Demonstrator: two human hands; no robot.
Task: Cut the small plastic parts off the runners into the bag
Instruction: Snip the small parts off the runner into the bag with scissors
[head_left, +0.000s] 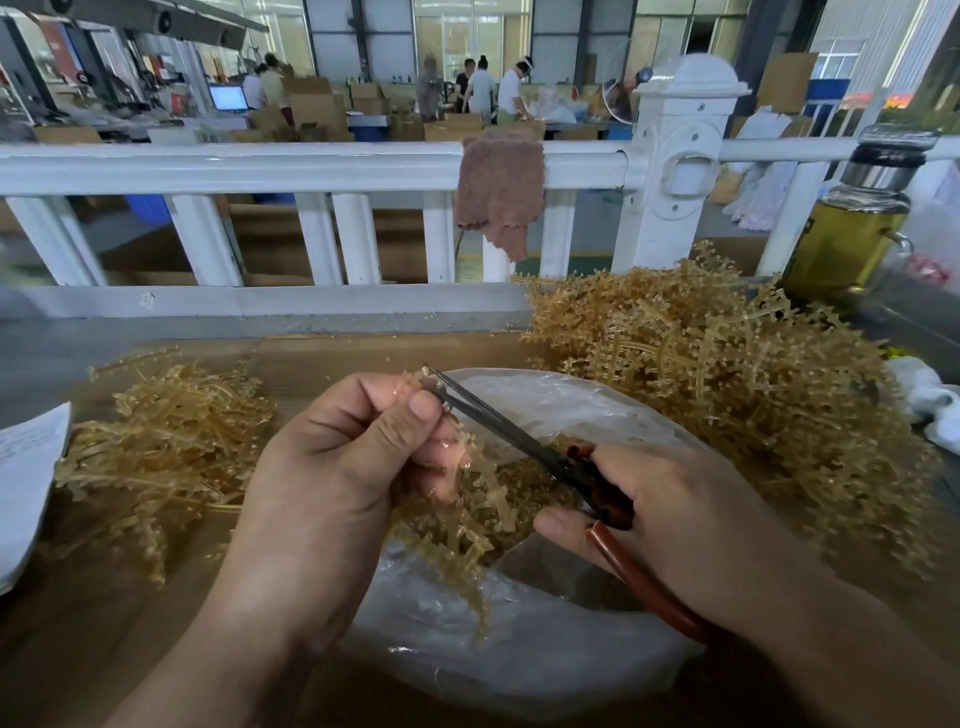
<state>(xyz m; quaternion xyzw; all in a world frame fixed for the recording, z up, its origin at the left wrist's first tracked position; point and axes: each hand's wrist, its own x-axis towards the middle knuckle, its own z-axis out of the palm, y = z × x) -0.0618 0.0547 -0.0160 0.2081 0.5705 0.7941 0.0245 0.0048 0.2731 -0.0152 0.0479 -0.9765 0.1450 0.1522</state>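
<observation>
Above the bench's (104, 649) open bag (519, 654), our left hand (322, 467) pinches a dangling runner (485, 483) while our right hand (675, 509) grips scissors (498, 426) slanting up-left onto its top end.

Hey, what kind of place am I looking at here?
Most likely a factory floor that finishes moulded plastic parts. Heaps of amber runners lie on the bench, and cardboard boxes and workers fill the hall behind the white railing.
</observation>
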